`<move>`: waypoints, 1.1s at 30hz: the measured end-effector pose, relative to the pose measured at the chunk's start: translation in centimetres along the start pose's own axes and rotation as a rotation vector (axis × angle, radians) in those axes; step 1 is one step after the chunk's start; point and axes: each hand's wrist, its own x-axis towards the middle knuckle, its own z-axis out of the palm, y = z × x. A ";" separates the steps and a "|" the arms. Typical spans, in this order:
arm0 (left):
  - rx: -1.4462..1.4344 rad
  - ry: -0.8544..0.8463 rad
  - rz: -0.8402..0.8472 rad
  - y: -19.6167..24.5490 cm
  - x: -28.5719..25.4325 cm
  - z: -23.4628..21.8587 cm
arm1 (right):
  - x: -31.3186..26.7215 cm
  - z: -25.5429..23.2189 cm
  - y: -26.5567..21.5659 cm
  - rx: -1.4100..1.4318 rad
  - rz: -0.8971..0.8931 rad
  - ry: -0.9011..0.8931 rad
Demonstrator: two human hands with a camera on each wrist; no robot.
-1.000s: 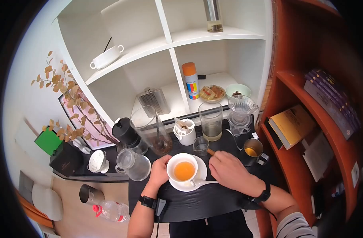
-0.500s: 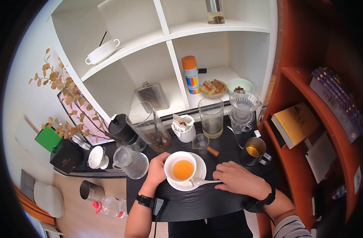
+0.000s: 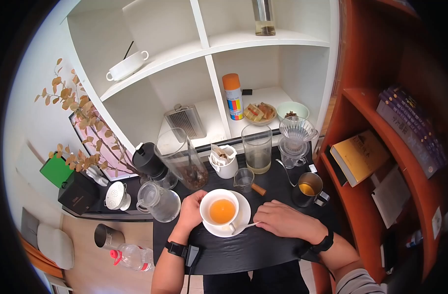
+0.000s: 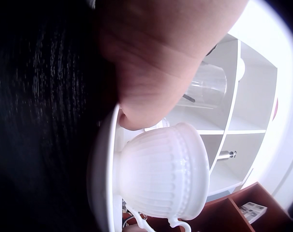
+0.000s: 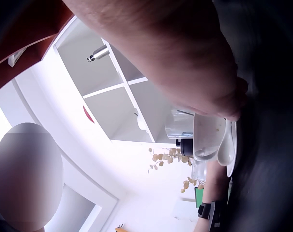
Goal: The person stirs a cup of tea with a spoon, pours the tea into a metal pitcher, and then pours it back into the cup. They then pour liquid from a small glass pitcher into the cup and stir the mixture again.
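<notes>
A white teacup (image 3: pixel 207 202) of amber liquid (image 3: pixel 222 211) stands on a white saucer (image 3: pixel 245 208) on the black table. My left hand (image 3: pixel 189 209) grips the saucer's left edge; in the left wrist view the thumb lies over the rim beside the ribbed cup. On the saucer's right side lies a white spoon (image 5: pixel 225 151), its bowl near the cup. At the end of its handle, my right hand (image 3: pixel 284 219) pinches it with the fingertips close to the saucer's rim. Beyond that hand lies a small glass pitcher (image 3: pixel 243 180) with a wooden handle (image 3: pixel 258 189).
Along the back stand a tall glass with beans (image 3: pixel 197 177), a white mug with a drip bag (image 3: pixel 224 168), a glass cylinder (image 3: pixel 257 157) and a glass dripper (image 3: pixel 296 132). A metal pitcher (image 3: pixel 302 196) is at right, a lidded glass jug (image 3: pixel 161 203) at left.
My right hand let go of the small pitcher's wooden handle and came back toward me to the spoon. The spoon's handle end has since shifted left. My left hand stays at the saucer.
</notes>
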 end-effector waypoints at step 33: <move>0.094 0.054 0.015 -0.1 -0.1 0.1 | 8.2 1.1 0.3 0.823 0.350 0.244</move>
